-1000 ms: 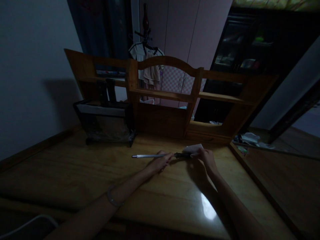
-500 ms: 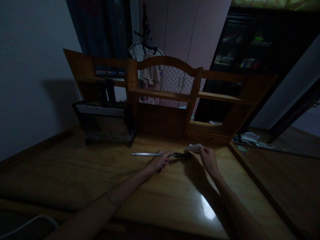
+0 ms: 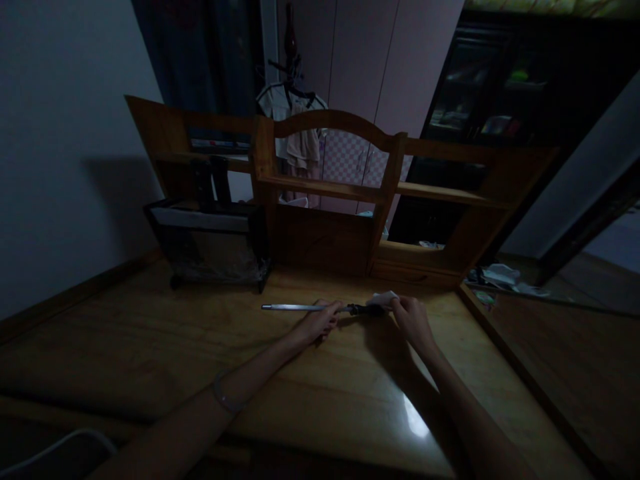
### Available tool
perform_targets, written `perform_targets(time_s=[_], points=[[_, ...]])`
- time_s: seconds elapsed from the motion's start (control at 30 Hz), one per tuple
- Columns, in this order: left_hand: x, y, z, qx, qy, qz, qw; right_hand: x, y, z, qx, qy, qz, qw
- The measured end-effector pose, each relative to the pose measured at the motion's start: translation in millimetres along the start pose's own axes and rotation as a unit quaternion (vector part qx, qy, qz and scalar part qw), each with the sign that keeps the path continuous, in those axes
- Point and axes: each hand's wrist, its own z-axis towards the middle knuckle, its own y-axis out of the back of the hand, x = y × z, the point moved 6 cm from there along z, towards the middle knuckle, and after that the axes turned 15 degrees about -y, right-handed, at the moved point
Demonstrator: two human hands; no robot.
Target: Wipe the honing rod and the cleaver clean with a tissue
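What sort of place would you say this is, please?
Probably a room in a home, perhaps a bedroom, judging by the wooden desk, the hanging clothes and the tall pinkish cabinet doors.

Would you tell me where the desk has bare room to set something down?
Bare wood shows on the desk between the black rack and the left forearm, between the two forearms, and right of the right forearm. Farther forward is crowded: the left hand grips a silver rod, and the right hand holds a white sheet at or near its dark end.
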Motion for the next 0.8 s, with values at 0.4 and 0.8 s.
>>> perform_targets(time_s=[0.4, 0.8], points=[[-3.5, -0.1, -3.4, -0.001, -0.008, 0.005, 1.000, -5.1, 1.5, 3.3, -0.006, -0.017, 0.003, 1.000], [-3.6, 0.9, -2.8, -0.013, -0.011, 0.027, 0.999, 0.8, -4.8, 0.0, 0.011, 0.016, -0.018, 1.000]])
